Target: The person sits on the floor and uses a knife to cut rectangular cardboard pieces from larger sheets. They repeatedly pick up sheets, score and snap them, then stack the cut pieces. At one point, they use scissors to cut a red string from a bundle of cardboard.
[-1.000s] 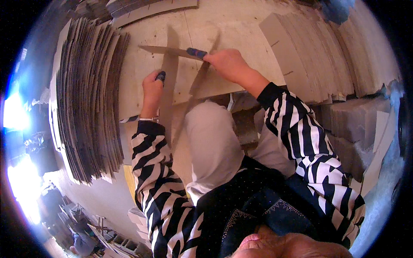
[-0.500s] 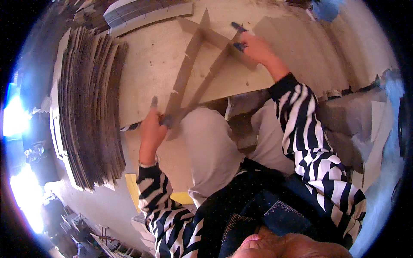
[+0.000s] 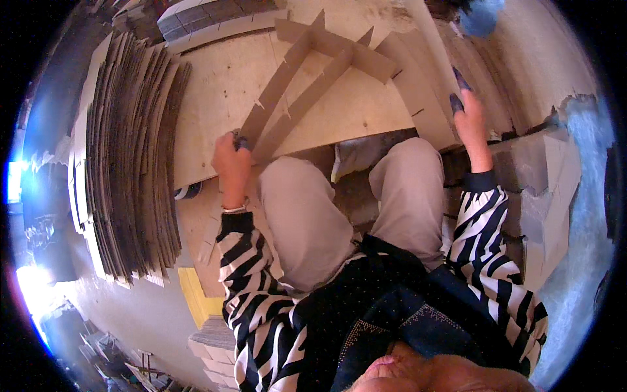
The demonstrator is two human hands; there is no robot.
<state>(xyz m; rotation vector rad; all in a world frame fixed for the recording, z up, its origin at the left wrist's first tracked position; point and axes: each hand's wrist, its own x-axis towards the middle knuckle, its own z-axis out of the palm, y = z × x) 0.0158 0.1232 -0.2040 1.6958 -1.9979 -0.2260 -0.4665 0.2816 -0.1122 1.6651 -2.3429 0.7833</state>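
We see the left hand [image 3: 230, 157] closed on the near ends of two slotted cardboard strips [image 3: 287, 108] that lie slanting across the bench [image 3: 339, 114], joined to a cross strip [image 3: 339, 47] at the far end. The right hand [image 3: 469, 117] grips another strip [image 3: 424, 98] at the bench's right. Stacked cardboard [image 3: 130, 163] stands left.

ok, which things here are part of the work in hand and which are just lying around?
In hand:
left hand gripping the slotted cardboard strips
right hand on a cardboard strip
wooden board under them

Lying about:
stack of flat cardboard sheets
yellow block
blue object, top right
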